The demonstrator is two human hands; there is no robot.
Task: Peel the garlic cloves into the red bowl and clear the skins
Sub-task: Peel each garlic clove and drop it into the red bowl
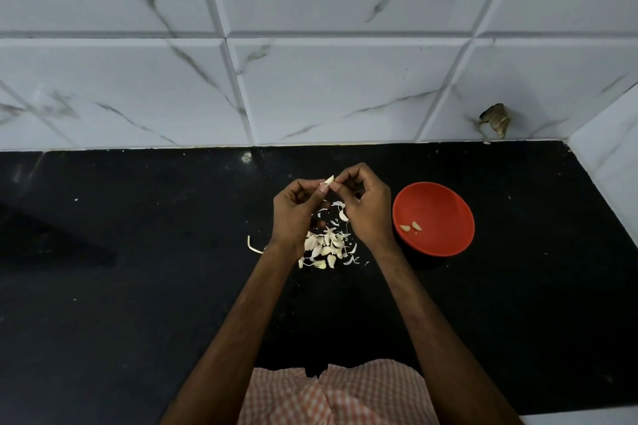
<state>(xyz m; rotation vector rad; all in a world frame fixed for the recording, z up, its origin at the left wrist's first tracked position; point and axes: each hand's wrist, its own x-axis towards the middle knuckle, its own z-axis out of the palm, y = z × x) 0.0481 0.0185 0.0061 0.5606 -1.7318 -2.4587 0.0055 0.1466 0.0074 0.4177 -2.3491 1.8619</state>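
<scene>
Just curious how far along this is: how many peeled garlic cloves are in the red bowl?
2, lying side by side near the left inner wall of the red bowl: one clove, another. Nothing appears hidden.

Two bare forearms rising from the lower centre of the frame to a left hand (297,214) and a right hand (366,209), both without sleeves, rings, watch or gloves, above a garment (331,393) of fine orange-and-white check along the bottom edge.
</scene>
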